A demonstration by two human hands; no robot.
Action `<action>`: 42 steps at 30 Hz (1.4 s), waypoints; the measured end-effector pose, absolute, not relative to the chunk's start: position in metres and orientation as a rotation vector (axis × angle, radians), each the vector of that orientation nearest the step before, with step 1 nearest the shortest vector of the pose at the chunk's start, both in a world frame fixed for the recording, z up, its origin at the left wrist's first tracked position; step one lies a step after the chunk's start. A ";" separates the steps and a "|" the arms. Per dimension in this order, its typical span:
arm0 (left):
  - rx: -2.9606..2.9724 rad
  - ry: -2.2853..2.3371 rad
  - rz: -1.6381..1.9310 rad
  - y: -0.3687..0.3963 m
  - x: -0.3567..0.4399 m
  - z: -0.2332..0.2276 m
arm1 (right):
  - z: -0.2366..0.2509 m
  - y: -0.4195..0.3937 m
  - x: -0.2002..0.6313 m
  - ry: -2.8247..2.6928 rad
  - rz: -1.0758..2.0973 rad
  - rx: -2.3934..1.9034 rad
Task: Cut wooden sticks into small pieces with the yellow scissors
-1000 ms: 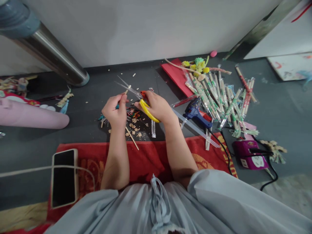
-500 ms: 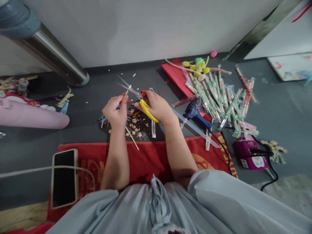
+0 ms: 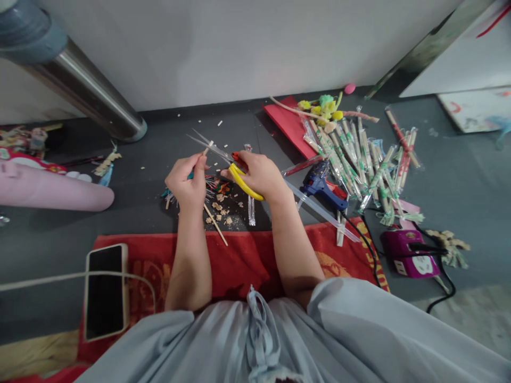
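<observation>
My left hand (image 3: 187, 182) is closed around a thin wooden stick (image 3: 208, 148), whose tip pokes up past the fingers. In my right hand (image 3: 259, 175) is a pair of scissors (image 3: 241, 182) with yellow handles. Their blades point left and lie around the stick's tip, slightly parted. Beneath the hands are small wooden bits (image 3: 219, 206) and a colourful tangle (image 3: 217, 185) of strands, partly hidden by my left hand. Another thin stick (image 3: 215, 224) slants down to the edge of the red towel (image 3: 243, 255).
At right lie several wrapped chopsticks (image 3: 347, 154), a blue glue gun (image 3: 321, 187) and a purple box with a cable (image 3: 411, 255). A phone (image 3: 104, 292) rests on the towel at left, below a pink cylinder (image 3: 59, 186). A metal leg (image 3: 99, 88) stands at back left.
The scissor blades have closed slightly and dipped a little around the stick's tip. My left hand has shifted slightly left with the stick.
</observation>
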State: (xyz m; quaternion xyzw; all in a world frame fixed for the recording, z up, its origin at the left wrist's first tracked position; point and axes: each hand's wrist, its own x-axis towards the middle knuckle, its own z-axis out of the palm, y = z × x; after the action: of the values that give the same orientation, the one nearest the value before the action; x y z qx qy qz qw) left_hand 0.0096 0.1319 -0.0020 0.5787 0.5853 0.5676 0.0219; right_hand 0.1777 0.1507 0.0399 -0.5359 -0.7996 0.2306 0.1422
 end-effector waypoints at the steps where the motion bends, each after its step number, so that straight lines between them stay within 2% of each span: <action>1: 1.787 1.825 1.749 0.132 0.009 -0.002 | 0.040 0.151 0.178 -2.312 0.668 -1.548; 17: 1.693 1.882 1.618 0.133 0.010 -0.008 | 0.029 0.150 0.176 -2.317 0.629 -1.473; 42: 1.637 1.828 1.698 0.135 0.010 -0.012 | 0.032 0.149 0.177 -2.299 0.590 -1.487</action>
State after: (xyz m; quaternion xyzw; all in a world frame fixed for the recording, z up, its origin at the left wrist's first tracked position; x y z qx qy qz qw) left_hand 0.0098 0.1353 -0.0121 0.5467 0.6108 0.5673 0.0786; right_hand 0.1775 0.1492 0.0324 -0.5233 -0.8089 0.2076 0.1694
